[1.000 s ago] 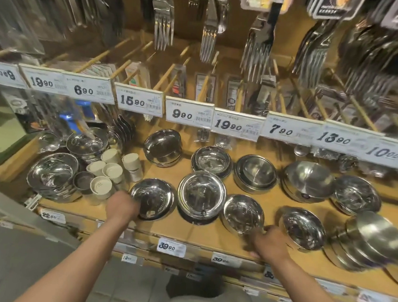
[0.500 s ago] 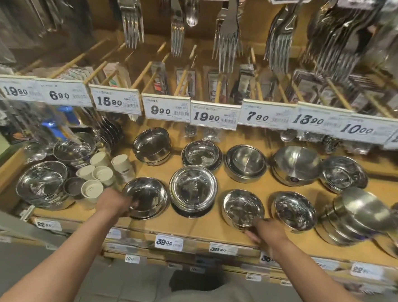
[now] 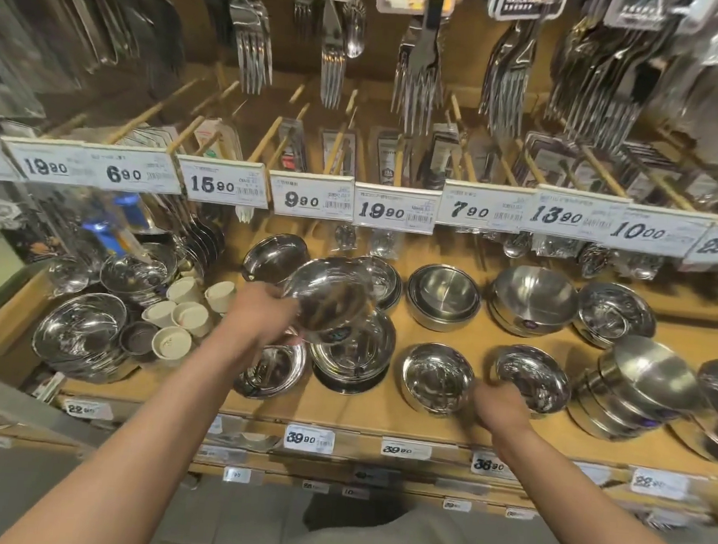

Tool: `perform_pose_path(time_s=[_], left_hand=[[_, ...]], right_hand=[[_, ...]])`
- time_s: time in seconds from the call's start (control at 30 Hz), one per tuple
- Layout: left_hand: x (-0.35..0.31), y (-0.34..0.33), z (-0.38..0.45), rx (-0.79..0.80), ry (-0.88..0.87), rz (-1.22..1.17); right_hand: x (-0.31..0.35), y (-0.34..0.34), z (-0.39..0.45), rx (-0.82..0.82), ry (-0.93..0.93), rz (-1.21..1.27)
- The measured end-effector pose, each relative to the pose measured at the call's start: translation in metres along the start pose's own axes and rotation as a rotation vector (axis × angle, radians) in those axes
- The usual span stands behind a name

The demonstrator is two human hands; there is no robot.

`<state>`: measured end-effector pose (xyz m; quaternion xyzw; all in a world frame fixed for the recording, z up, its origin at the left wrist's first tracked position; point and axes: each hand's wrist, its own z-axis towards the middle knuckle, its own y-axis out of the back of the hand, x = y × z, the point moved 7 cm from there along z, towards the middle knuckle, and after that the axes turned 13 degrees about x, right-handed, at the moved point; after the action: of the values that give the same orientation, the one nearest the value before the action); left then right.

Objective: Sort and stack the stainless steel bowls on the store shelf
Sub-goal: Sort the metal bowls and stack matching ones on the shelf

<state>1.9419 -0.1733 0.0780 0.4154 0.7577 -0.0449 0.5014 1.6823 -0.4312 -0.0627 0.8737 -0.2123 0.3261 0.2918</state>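
My left hand [image 3: 260, 316] grips a shiny steel bowl [image 3: 330, 299] by its rim and holds it tilted in the air above the front row. Under it a remaining bowl [image 3: 274, 368] sits on the wooden shelf [image 3: 351, 415], next to a wide-rimmed bowl [image 3: 360, 357]. My right hand [image 3: 496, 404] rests at the front rim of a small bowl [image 3: 434, 379], with another small bowl [image 3: 532, 381] just to its right. Whether its fingers pinch the rim is hidden. More bowls [image 3: 445, 295] stand in the back row.
White cups [image 3: 184, 315] cluster at the left beside larger bowls [image 3: 81, 333]. A leaning stack of bowls [image 3: 638, 385] lies at the right. Price tags [image 3: 391, 208] and hanging forks [image 3: 417, 76] overhang the back row. Shelf-edge labels [image 3: 307, 438] mark the front lip.
My left hand has lifted a bowl off the front-left stack and raised it to the right, over the wide-rimmed bowl. My right hand has stayed near the small bowl's front rim.
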Motion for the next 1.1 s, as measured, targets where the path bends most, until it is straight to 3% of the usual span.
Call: perform_pose_path(time_s=[0.07, 0.23, 0.47, 0.67, 0.8, 0.93, 1.1], left_hand=[[-0.008, -0.032, 0.005, 0.074, -0.027, 0.012], [-0.017, -0.107, 0.013, 0.134, -0.108, 0.142], [-0.012, -0.169, 0.018, 0.24, -0.162, 0.172], [-0.013, -0.183, 0.028, 0.204, -0.16, 0.477], [0.002, -0.181, 0.027, 0.206, -0.131, 0.367], [0.002, -0.182, 0.012, 0.18, -0.275, 0.239], [0.017, -0.194, 0.0, 0.114, -0.345, 0.503]], right_hand=[[0.021, 0.008, -0.009, -0.044, 0.128, 0.019], [0.058, 0.008, -0.026, 0.219, 0.269, 0.343], [0.041, 0.022, -0.018, 0.184, 0.233, 0.235], [0.018, 0.024, -0.001, 0.11, 0.133, 0.145], [0.024, 0.019, 0.005, 0.108, 0.156, 0.043], [0.029, 0.018, 0.012, 0.078, 0.174, -0.078], [0.026, 0.017, 0.019, 0.095, 0.17, -0.127]])
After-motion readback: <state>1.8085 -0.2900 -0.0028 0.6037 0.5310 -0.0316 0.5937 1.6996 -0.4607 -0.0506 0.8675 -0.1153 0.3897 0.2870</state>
